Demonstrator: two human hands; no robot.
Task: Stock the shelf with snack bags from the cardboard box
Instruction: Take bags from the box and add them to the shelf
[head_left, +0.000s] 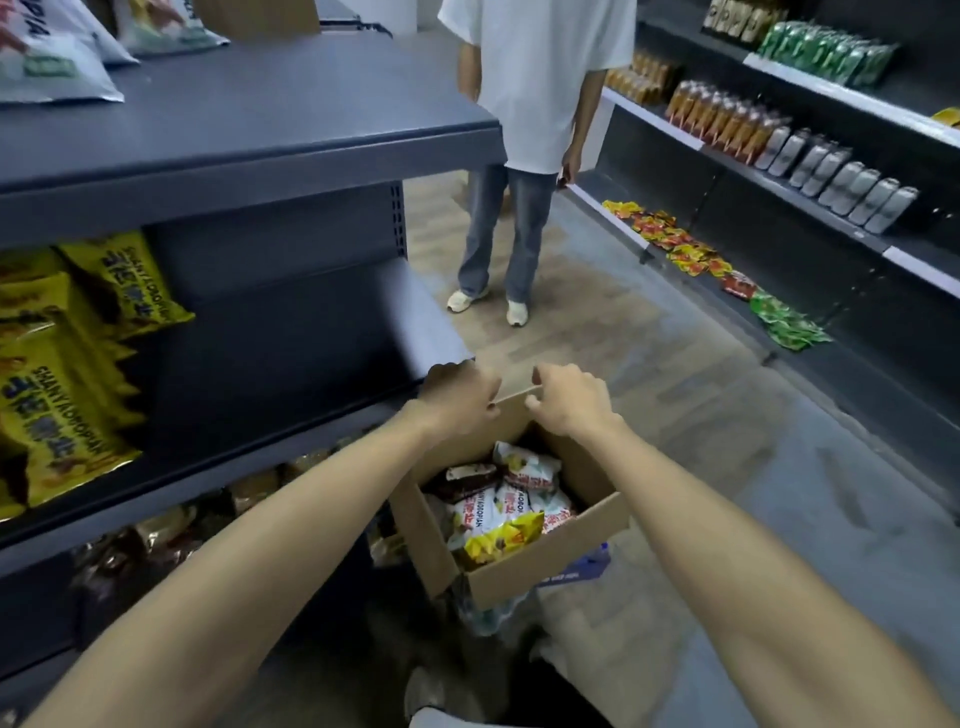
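An open cardboard box (550, 558) sits low in front of me, beside the dark shelf unit (291, 135). Inside lie several snack bags (506, 512), white, yellow and brown. My left hand (460, 397) and my right hand (569, 397) both grip the box's far flap (511, 415), fingers curled over its top edge. Yellow snack bags (67, 374) lie on the middle shelf at the left; the right part of that shelf is bare.
A person in a white shirt and jeans (524, 156) stands in the aisle ahead. Shelves on the right (779, 171) hold packets and pouches. White bags (57, 57) lie on the top shelf. Brown bags (156, 535) fill the lowest shelf.
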